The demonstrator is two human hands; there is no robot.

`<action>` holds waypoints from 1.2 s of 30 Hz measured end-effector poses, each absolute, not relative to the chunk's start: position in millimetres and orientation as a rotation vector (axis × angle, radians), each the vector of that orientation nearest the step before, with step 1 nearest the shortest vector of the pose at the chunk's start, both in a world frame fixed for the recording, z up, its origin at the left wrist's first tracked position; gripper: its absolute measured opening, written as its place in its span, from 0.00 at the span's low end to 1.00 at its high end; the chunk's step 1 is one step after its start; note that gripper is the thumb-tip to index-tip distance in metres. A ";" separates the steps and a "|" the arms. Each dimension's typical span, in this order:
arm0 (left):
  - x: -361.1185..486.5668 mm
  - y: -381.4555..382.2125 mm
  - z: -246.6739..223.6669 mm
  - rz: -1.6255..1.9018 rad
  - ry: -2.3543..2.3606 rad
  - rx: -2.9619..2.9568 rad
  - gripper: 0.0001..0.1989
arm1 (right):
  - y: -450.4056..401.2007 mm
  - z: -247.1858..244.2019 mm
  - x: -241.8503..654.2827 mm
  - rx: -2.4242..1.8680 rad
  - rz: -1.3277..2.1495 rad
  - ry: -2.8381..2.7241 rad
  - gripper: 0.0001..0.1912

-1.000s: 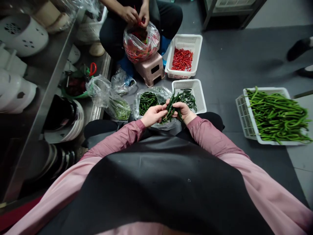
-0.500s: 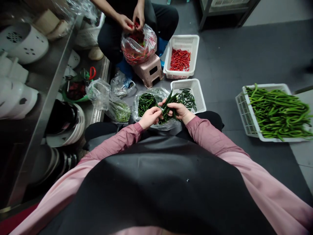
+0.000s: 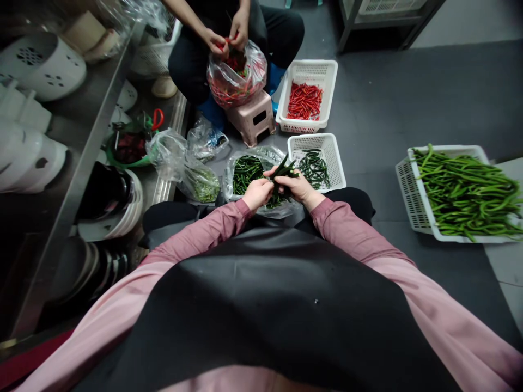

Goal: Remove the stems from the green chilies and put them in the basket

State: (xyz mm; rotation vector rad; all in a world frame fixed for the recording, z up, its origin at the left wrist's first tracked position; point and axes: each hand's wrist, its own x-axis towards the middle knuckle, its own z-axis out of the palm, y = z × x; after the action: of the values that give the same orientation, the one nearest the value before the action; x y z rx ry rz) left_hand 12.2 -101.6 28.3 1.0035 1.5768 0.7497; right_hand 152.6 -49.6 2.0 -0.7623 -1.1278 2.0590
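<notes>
Several dark green chili peppers (image 3: pixel 281 170) are bunched in my right hand (image 3: pixel 297 186), its fingers wrapped round them. My left hand (image 3: pixel 260 193) is closed against the same bunch, its fingertips pinched at the lower ends; exactly what it grips is hidden. Beneath both hands lies an opened clear plastic bag (image 3: pixel 229 185) holding more green chilies (image 3: pixel 246 173). Just beyond my right hand, a white perforated basket (image 3: pixel 337 163) has green chilies (image 3: pixel 314 167) spread on its bottom.
Opposite me, a person's hands (image 3: pixel 229 39) pick at red chilies over a plastic bag (image 3: pixel 237 81) on a pink stool (image 3: pixel 254 117). A white basket (image 3: pixel 329 81) holds red chilies. To the right stands a basket (image 3: pixel 417 201) of long green beans (image 3: pixel 469 190). Metal shelving (image 3: pixel 92 130) borders the left.
My left hand has shifted slightly right, closer to my right hand, and its fingers have curled in more. The chili bunch is tilted a little differently. The whole view has moved slightly.
</notes>
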 end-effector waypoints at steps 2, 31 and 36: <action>7.1 -102.8 21.5 0.826 1.672 1.306 0.09 | -48.2 -1.1 150.7 -0.738 2.074 -1.013 0.14; -10.2 -105.2 -0.4 0.882 1.590 1.176 0.11 | -51.0 -8.7 142.6 -1.141 2.255 -1.023 0.06; -13.4 -105.2 -11.1 0.939 1.734 1.580 0.09 | -52.8 -11.8 141.1 -1.153 2.294 -0.848 0.05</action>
State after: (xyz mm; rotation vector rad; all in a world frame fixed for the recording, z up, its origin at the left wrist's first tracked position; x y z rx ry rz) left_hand -13.4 -105.2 -11.1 1.5800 1.7337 0.9389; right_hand 141.1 -52.8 -11.8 -1.1530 -0.8481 2.2939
